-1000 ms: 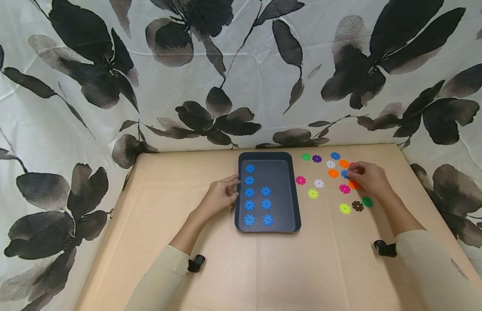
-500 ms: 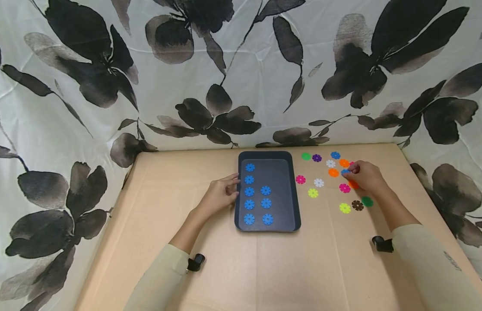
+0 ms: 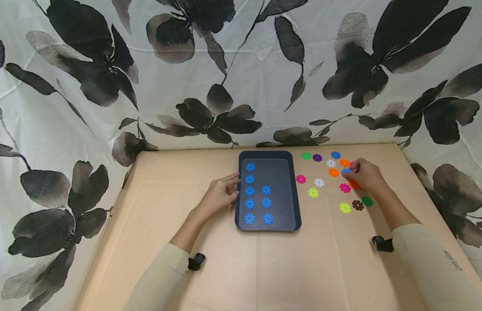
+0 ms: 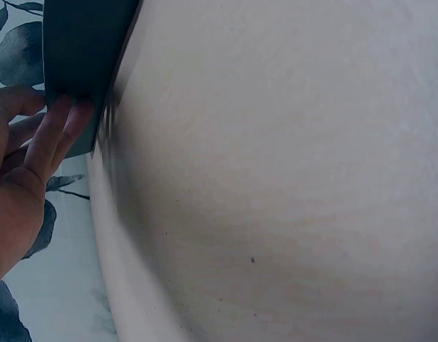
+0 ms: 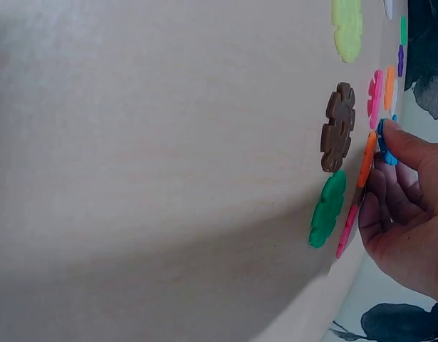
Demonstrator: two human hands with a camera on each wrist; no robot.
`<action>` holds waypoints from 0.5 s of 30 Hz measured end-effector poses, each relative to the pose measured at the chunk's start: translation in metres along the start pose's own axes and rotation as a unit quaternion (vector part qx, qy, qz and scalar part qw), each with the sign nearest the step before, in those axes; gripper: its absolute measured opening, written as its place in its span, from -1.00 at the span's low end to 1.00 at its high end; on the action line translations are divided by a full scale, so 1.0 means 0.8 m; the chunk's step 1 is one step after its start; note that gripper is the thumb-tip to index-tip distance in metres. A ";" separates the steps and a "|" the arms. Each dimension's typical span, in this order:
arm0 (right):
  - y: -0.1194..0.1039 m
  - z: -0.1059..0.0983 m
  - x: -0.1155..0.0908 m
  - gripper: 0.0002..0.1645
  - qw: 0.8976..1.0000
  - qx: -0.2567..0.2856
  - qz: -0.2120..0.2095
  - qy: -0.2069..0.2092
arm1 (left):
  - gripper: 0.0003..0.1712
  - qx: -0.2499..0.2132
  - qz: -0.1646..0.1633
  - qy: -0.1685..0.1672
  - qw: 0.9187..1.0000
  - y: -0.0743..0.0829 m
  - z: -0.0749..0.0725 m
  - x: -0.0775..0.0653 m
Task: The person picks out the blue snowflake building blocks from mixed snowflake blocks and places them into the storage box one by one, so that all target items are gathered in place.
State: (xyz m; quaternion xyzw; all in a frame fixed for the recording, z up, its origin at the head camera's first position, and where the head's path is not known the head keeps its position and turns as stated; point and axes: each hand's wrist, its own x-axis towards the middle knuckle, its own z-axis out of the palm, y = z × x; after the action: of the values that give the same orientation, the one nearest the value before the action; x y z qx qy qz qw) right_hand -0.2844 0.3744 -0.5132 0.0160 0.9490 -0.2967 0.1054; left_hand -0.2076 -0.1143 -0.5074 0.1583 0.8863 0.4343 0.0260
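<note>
A dark grey baking tray [image 3: 287,190] lies on the table, with two columns of blue notched discs [image 3: 266,202] in its left and middle part. My left hand [image 3: 217,194] rests fingertips against the tray's left side; in the left wrist view, fairly straight fingers [image 4: 55,132] touch the outer wall. To the right of the tray, my right hand [image 3: 367,176] pinches a blue notched disc [image 5: 384,142] between thumb and fingers, low among the loose discs. Part of that disc is hidden by the thumb. Just under the hand lies an orange disc [image 5: 368,158].
Loose notched discs lie right of the tray: pink [image 3: 301,179], white [image 3: 319,182], yellow-green [image 3: 313,192], purple [image 3: 317,158], brown [image 3: 357,205], green [image 3: 367,201] and another blue disc [image 3: 336,155]. A floral cloth [image 3: 272,86] hangs behind the table.
My right hand has shifted slightly left, and the blue disc at its fingertips with it. My left hand stays at the tray, and the discs in the tray have not moved.
</note>
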 end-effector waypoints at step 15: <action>-0.005 -0.005 -0.008 -0.60 1.000 0.012 -0.024 0.007 | -0.51 0.008 0.003 0.004 1.000 0.001 0.000 0.000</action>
State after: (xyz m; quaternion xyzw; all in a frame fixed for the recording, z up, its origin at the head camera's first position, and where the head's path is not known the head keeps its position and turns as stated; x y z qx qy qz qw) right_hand -0.2790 0.3737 -0.5067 -0.0039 0.9463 -0.3102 0.0912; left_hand -0.2076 -0.1139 -0.5068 0.1594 0.8892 0.4283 0.0205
